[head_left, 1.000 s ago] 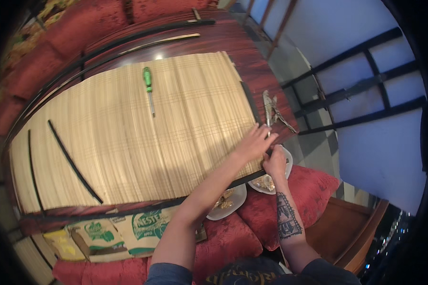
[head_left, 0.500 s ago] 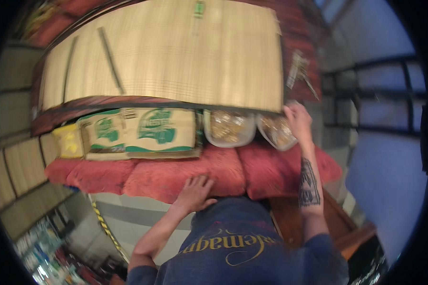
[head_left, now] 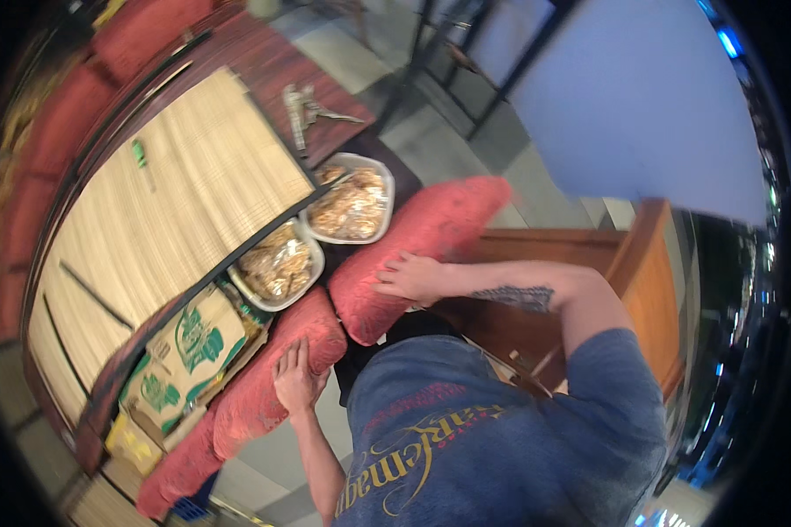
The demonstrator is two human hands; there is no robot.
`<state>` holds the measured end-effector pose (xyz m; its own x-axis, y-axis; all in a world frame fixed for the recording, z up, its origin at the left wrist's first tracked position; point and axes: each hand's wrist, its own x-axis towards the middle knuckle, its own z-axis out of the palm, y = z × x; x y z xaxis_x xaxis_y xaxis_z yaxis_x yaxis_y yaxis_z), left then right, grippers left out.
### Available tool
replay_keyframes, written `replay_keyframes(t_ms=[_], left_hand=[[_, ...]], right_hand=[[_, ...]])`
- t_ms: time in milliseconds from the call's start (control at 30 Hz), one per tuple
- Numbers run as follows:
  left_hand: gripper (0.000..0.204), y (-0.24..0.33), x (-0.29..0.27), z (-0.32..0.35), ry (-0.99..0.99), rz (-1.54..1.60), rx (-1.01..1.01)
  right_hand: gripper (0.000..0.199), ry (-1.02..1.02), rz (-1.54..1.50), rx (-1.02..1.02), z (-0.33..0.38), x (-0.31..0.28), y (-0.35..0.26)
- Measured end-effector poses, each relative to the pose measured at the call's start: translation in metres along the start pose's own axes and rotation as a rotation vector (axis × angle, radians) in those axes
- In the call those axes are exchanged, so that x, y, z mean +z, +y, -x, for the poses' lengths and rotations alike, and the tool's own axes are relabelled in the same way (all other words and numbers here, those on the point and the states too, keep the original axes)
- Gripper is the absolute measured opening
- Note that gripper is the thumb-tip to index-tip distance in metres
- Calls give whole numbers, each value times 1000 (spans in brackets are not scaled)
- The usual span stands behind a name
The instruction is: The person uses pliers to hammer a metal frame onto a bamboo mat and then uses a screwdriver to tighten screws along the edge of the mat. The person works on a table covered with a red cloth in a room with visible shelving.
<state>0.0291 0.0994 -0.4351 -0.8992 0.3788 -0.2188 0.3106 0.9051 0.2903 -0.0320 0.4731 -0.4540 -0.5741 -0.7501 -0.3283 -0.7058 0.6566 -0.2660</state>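
Observation:
My left hand [head_left: 299, 376] rests with spread fingers on a red padded cushion [head_left: 242, 411]. Farther right, my right hand [head_left: 410, 277] lies flat on another red cushion [head_left: 457, 215], its fingers apart. Neither hand holds anything. Just beyond the cushions stand two clear plastic tubs, a near one [head_left: 277, 268] and a far one [head_left: 351, 204], both full of shiny plastic-wrapped brownish pieces. To their left lies an open cardboard box [head_left: 193, 338] with green print, beside a small yellow packet [head_left: 134, 445].
A pale, wood-striped panel [head_left: 176, 193] with dark edging stretches over the dark red table [head_left: 264, 57]. On it lies a small green object [head_left: 139, 153]; a metal tool [head_left: 303, 114] sits at the table's end. A brown wooden piece of furniture [head_left: 650, 290] stands at right.
My view has turned, so the table now slants up to the right. My right hand has left the panel's corner and come down onto the cushion; my left hand remains on a cushion.

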Motion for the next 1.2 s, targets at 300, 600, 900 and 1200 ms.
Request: replay_keyframes(t_ms=[300,600,900,1200], left_hand=[[78,9,-14,-16,-181,-33,-30],[72,80,-12,-93,-116,500,398],[99,126,18,-116,-263,210,347],[97,125,21,-120,-323,214,392]], right_hand=[[87,-41,-273,-95,17,-29,27],[95,28,34,381,139,-20,128],[85,84,16,325,137,-20,135],[62,163,14,263,137,-10,146]])
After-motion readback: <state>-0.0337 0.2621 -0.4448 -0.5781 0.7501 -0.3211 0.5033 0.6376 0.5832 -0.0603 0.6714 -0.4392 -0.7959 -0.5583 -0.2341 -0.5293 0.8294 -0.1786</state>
